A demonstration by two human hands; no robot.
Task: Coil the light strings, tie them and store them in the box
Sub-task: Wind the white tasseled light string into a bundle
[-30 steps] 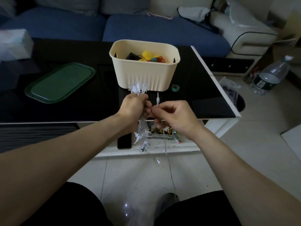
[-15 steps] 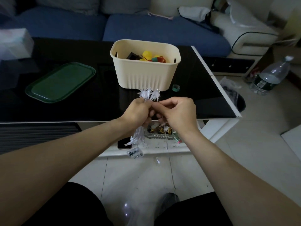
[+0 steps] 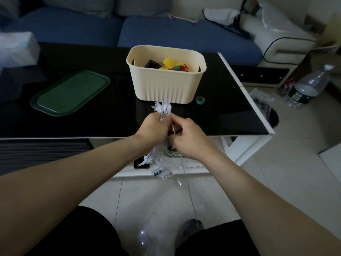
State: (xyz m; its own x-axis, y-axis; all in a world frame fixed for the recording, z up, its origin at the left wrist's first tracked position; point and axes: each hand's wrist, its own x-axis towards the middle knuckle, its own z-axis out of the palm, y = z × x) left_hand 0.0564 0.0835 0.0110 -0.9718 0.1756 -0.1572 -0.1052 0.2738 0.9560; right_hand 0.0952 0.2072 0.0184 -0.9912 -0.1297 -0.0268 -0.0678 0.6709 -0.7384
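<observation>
Black tabletop [image 3: 92,126] behind, left hand [image 3: 153,129] grips the light string [image 3: 163,109]; right hand [image 3: 188,138] pinches its wire.

Head view of the person's own body: left hand [image 3: 154,129] and right hand [image 3: 190,138], both bare, without rings, watch or gloves. The forearms are bare along their whole visible length, with no sleeves in view. Black garment [image 3: 77,235] covers both thighs; a dark grey shoe [image 3: 191,228] shows between them.

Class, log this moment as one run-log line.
left hand: grips light string | right hand: pinches wire | box: open | stage: coiling
</observation>
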